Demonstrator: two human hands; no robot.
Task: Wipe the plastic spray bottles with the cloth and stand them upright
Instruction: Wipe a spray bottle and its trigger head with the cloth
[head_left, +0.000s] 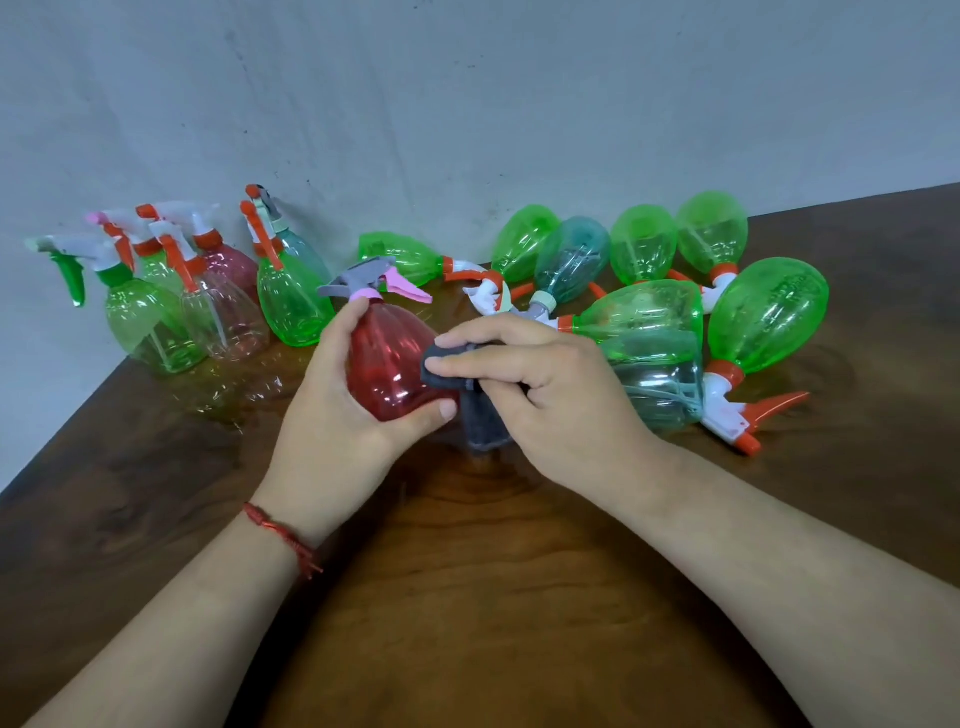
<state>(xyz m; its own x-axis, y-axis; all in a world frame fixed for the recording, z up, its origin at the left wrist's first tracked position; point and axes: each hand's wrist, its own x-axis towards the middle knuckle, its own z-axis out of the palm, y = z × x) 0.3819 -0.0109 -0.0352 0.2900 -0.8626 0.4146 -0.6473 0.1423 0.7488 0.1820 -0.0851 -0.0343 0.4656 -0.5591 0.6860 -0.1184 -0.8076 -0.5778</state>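
Our forearms come in from the bottom corners of the frame and meet at mid-frame over the brown wooden counter (467, 597); a red thread bracelet (280, 535) circles the left wrist.

We judge that we are in the wiping step. Our left hand (332, 410) grips the red spray bottle (387, 364), thumb under its base and fingers curled round the far side up near the neck. The bottle is held just above the counter at the centre of the frame, roughly upright, with its grey trigger head (363, 280) and pink lever on top. Our right hand (540, 395) pinches the grey cloth (483, 421) between thumb and forefinger and presses it against the bottle's right flank; the other fingers are curled in, and the cloth's loose end hangs below.

At the upper left a cluster of upright bottles (156, 322) stands near the wall (467, 104), and we take these as done. To the right of centre the lying bottles (763, 317), mostly green, sit in a heap on their sides, so much of the task remains.

Next, we think, the bottle needs turning in the left hand so the cloth reaches the unwiped side. Then it should go down on its base beside the upright cluster, with enough room not to knock its neighbours over.
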